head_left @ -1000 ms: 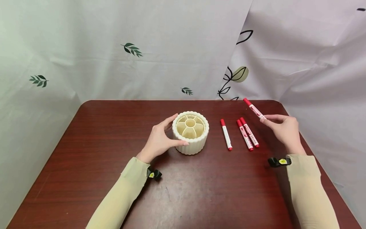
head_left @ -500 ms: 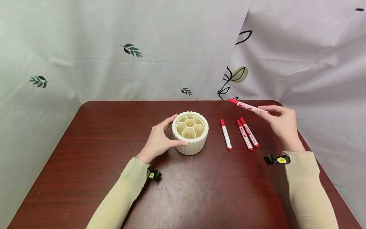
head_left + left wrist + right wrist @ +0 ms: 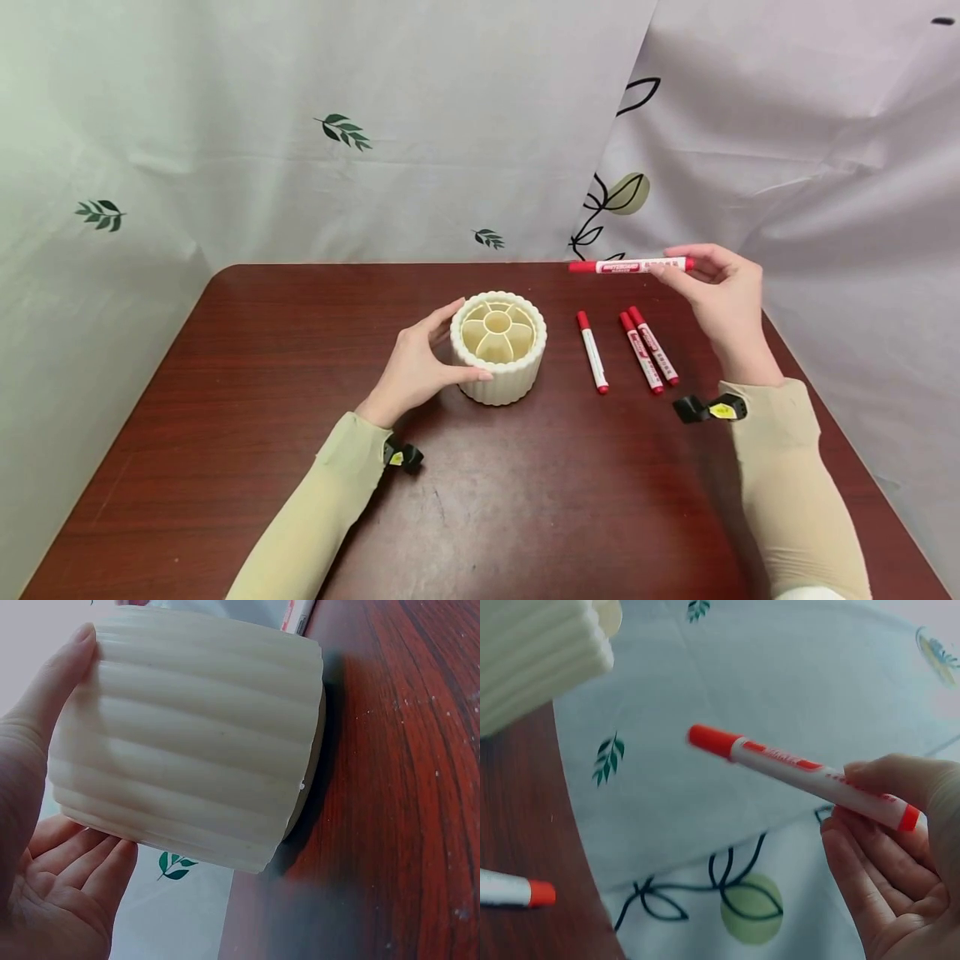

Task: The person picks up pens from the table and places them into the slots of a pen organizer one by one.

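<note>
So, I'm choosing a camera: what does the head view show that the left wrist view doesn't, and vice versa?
Only head: the compartments of the holder, and clearly the right hand pinching a raised marker.
Only left wrist: a tiny white fleck on the holder's lower edge.
Both: the left hand gripping the holder, the table, leaf-print cloth and a lying marker (cut off in the wrist view).

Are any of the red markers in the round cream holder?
No, the cream divided holder shows no marker inside: three red-capped markers lie on the table and the right hand holds a fourth marker.
</note>
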Demonstrator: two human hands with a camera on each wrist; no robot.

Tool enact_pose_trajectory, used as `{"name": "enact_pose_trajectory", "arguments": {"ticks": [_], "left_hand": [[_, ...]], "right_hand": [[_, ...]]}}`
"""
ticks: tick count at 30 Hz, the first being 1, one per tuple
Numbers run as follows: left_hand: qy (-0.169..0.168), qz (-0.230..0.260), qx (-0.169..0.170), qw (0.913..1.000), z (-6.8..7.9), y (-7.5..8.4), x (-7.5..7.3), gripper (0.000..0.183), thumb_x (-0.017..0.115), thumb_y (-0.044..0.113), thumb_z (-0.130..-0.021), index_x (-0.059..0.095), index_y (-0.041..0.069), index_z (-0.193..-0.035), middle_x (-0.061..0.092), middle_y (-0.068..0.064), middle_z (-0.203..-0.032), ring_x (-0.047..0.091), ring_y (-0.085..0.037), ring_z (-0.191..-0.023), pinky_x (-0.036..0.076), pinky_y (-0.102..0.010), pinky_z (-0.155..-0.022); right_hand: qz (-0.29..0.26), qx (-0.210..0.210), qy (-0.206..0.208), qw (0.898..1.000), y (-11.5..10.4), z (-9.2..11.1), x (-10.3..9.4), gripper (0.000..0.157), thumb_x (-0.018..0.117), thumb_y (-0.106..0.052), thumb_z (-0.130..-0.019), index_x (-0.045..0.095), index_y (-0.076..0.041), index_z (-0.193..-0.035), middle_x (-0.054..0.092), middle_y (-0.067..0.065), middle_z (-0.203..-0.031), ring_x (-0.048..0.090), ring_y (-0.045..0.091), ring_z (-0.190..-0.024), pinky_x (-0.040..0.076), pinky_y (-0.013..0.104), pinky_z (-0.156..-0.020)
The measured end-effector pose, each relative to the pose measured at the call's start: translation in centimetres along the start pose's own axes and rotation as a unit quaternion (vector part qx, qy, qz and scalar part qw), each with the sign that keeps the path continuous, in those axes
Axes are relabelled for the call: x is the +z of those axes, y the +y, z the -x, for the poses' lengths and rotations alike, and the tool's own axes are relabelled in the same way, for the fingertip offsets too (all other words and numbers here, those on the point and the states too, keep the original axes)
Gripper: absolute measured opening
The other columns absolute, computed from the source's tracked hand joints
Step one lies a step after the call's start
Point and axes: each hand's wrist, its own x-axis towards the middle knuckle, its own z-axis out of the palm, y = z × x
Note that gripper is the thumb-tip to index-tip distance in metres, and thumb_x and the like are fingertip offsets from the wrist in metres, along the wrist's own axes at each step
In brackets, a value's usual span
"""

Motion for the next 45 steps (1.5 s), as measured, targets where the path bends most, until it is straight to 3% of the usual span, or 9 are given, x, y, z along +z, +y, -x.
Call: {"name": "enact_pose_trajectory", "arguments": {"ticks": [5,11,15,21,25,32,41,45], "left_hand": [[-0.001,0.002,0.003,1.0,0.0,0.0,0.0,0.1,0.089,0.044,-0.054,0.04,0.031,-0.14,0.051,0.012,-0.131,0.049,-0.002,-0.117,0.041,-0.022,-0.097],[-0.001,0.006,0.01,0.9999,0.0,0.0,0.0,0.1,0.089,0.042,-0.055,0.04,0.028,-0.141,0.052,0.01,-0.13,0.049,-0.004,-0.117,0.041,-0.024,-0.097],[-0.005,0.006,0.003,1.0,0.1,0.6,-0.1,0.099,0.089,0.039,-0.056,0.041,0.025,-0.141,0.052,0.007,-0.132,0.049,-0.005,-0.118,0.041,-0.024,-0.097],[-0.007,0.013,0.012,0.9998,0.4,3.2,-0.5,0.095,0.091,0.021,-0.059,0.042,0.009,-0.14,0.052,-0.009,-0.133,0.051,-0.019,-0.118,0.042,-0.034,-0.098],[-0.008,0.006,0.007,0.9999,0.5,3.9,-0.6,0.094,0.09,0.019,-0.06,0.042,0.007,-0.14,0.051,-0.011,-0.133,0.051,-0.021,-0.118,0.042,-0.036,-0.098],[-0.008,0.005,0.002,1.0,0.5,3.9,-0.7,0.095,0.091,0.021,-0.059,0.042,0.01,-0.14,0.051,-0.01,-0.134,0.05,-0.019,-0.119,0.042,-0.036,-0.098],[-0.007,0.011,0.006,0.9999,0.5,3.7,-0.7,0.095,0.091,0.019,-0.059,0.042,0.008,-0.14,0.052,-0.011,-0.132,0.05,-0.02,-0.119,0.041,-0.037,-0.098],[-0.004,0.004,0.009,0.9999,0.3,1.9,-0.4,0.097,0.091,0.03,-0.058,0.042,0.019,-0.141,0.052,-0.001,-0.133,0.05,-0.012,-0.119,0.041,-0.03,-0.098]], "right_hand": [[-0.106,-0.03,-0.019,0.994,-1.0,0.1,1.4,0.043,0.081,0.006,-0.067,0.064,0.011,-0.105,0.069,0.012,-0.084,0.066,0.019,-0.071,0.055,0.023,-0.067],[-0.131,-0.048,-0.036,0.99,-1.9,0.3,3.2,0.041,0.08,0.009,-0.066,0.065,0.01,-0.105,0.069,0.015,-0.088,0.066,0.019,-0.073,0.055,0.025,-0.069],[-0.126,-0.059,-0.06,0.989,-2.3,0.4,4.4,0.04,0.079,0.008,-0.068,0.065,0.01,-0.105,0.068,0.015,-0.088,0.065,0.02,-0.074,0.055,0.026,-0.071],[-0.103,-0.058,-0.097,0.988,-3.3,0.9,5.9,0.038,0.079,0.005,-0.07,0.066,0.009,-0.105,0.068,0.014,-0.086,0.065,0.021,-0.073,0.055,0.027,-0.071],[-0.074,-0.058,-0.121,0.988,-4.2,1.5,6.8,0.033,0.079,0.004,-0.072,0.068,0.005,-0.103,0.068,0.014,-0.086,0.065,0.021,-0.074,0.055,0.026,-0.07],[-0.01,-0.062,-0.161,0.985,-4.5,2.1,8.1,0.031,0.077,0.002,-0.075,0.068,0.003,-0.105,0.068,0.016,-0.092,0.066,0.022,-0.077,0.055,0.025,-0.07],[0.025,-0.06,-0.218,0.974,-3.3,2.5,9.8,0.027,0.076,-0.003,-0.078,0.068,0.003,-0.102,0.068,0.014,-0.093,0.066,0.026,-0.08,0.055,0.027,-0.069],[0.03,-0.049,-0.237,0.97,-2.7,2.7,10.4,0.025,0.074,-0.002,-0.078,0.067,0.006,-0.101,0.068,0.015,-0.093,0.066,0.028,-0.08,0.055,0.028,-0.07]]}}
